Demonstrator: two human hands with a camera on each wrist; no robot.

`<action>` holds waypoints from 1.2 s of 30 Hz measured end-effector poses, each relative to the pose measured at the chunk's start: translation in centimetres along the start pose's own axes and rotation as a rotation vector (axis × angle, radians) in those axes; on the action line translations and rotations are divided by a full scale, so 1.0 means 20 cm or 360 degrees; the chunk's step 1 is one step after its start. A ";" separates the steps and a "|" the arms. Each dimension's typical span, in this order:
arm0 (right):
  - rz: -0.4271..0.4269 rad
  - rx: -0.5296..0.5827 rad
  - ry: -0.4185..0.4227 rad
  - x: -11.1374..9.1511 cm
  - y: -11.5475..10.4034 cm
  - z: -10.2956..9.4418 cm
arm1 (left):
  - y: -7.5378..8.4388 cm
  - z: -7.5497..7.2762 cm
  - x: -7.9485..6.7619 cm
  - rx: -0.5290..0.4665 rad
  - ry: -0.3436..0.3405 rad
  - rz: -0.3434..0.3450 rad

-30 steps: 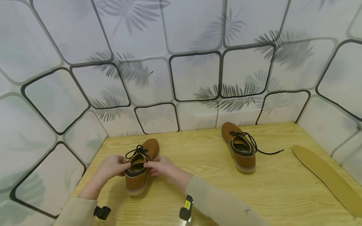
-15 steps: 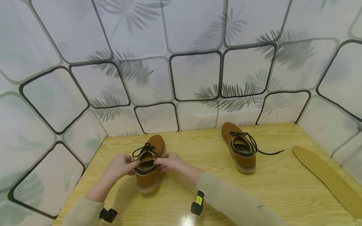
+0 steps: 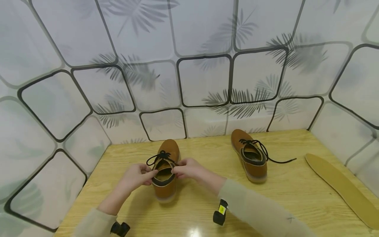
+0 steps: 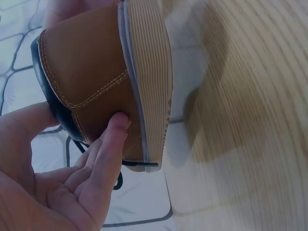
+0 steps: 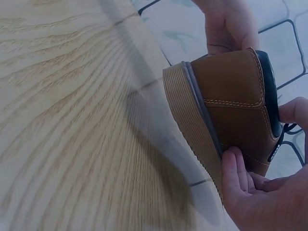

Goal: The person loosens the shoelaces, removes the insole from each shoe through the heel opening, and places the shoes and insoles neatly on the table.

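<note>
A brown leather lace-up shoe [image 3: 165, 191] with black laces tied in a bow is held by both hands, toe away from me. My left hand [image 3: 137, 177] pinches the left side of its opening, thumb inside the black collar and fingers against the outer leather. On the other side, my right hand [image 3: 189, 169] grips the collar the same way. Both wrist views show the ridged sole [image 4: 153, 82] raised off the wooden table, with a shadow below. The matching shoe [image 3: 256, 169] stands at the back right, one lace trailing to the right.
A flat tan insole [image 3: 340, 187] lies along the right side of the table [image 3: 213, 204]. A patterned white wall covering [image 3: 204, 82] encloses the back and sides. Dark wrist cameras hang below both sleeves.
Both hands have carried the shoe to the right and slightly toward the back, and its toe points more straight ahead. The other shoe and the insole have stayed put.
</note>
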State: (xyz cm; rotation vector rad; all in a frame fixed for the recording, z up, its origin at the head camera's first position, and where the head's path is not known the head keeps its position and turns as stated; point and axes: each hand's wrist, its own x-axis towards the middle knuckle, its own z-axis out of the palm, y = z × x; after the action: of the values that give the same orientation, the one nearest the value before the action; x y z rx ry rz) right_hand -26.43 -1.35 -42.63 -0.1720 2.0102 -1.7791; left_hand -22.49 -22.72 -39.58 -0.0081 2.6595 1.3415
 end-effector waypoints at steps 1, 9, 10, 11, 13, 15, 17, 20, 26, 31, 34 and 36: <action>-0.0001 -0.0015 -0.0004 -0.01 0.00 -0.01 | 0.00 0.01 0.00 -0.0010 -0.0006 0.0005; -0.0002 -0.0054 -0.0034 -0.06 0.02 -0.09 | 0.05 0.07 -0.02 -0.0067 -0.0048 0.0007; -0.0005 -0.0059 -0.0038 -0.07 0.02 -0.10 | 0.05 0.08 -0.03 -0.0076 -0.0059 0.0009; -0.0002 -0.0070 -0.0039 -0.08 0.02 -0.11 | 0.06 0.08 -0.03 -0.0084 -0.0068 0.0016; 0.0008 -0.0091 -0.0039 -0.11 0.02 -0.13 | 0.07 0.10 -0.04 -0.0093 -0.0093 0.0037; 0.0012 -0.0104 -0.0046 -0.13 0.02 -0.16 | 0.08 0.12 -0.05 -0.0094 -0.0120 0.0063; 0.0016 -0.0107 -0.0065 -0.16 0.02 -0.18 | 0.09 0.13 -0.06 -0.0105 -0.0148 0.0079; 0.0022 -0.0109 -0.0086 -0.20 0.02 -0.21 | 0.10 0.17 -0.07 -0.0140 -0.0201 0.0094; 0.0019 -0.0128 -0.0092 -0.27 0.04 -0.27 | 0.12 0.23 -0.08 -0.0215 -0.0309 0.0179; 0.0009 -0.0164 -0.0125 -0.32 0.06 -0.34 | 0.14 0.28 -0.09 -0.0275 -0.0416 0.0228; 0.0012 -0.0213 -0.0144 -0.35 0.08 -0.37 | 0.15 0.31 -0.10 -0.0295 -0.0466 0.0224; 0.0009 -0.0264 -0.0162 -0.36 0.09 -0.40 | 0.16 0.32 -0.11 -0.0305 -0.0491 0.0219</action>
State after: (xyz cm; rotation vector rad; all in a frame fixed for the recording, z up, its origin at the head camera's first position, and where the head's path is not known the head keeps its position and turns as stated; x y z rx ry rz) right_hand -22.88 8.97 -42.05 -0.3021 2.0818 -1.5670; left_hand -19.68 -15.83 -40.57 0.3361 2.3052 1.4961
